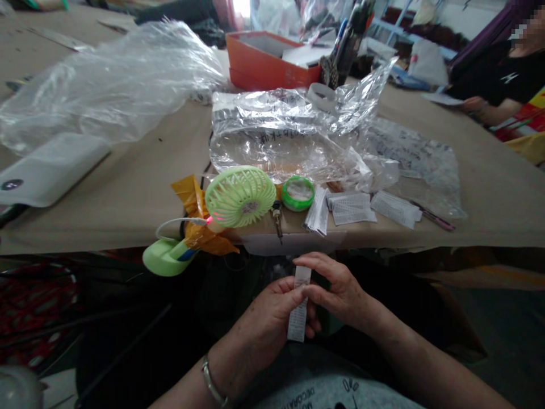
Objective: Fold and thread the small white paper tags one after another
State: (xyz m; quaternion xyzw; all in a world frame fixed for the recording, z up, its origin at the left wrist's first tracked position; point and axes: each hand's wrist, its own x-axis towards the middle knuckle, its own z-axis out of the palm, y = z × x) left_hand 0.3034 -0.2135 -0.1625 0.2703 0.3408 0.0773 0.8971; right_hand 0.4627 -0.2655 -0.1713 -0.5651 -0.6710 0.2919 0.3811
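Observation:
A narrow white printed label strip [297,325] is held upright in front of me, below the table's edge. My left hand [272,312] grips it, thumb across its face and fingers behind. My right hand [336,287] pinches it too, thumb on its middle and index finger at its top end. Whether it is one strip or a thin stack I cannot tell. On the table just beyond lie several stacks of similar printed labels [351,208], beside a green round tin [298,193] with pale contents.
A green fan [240,196] with a cable stands taped at the table edge. Clear plastic bags [272,142], a tape roll [321,96] and an orange box [272,71] lie behind. A pen [438,218] lies at right. Another person [502,79] sits far right.

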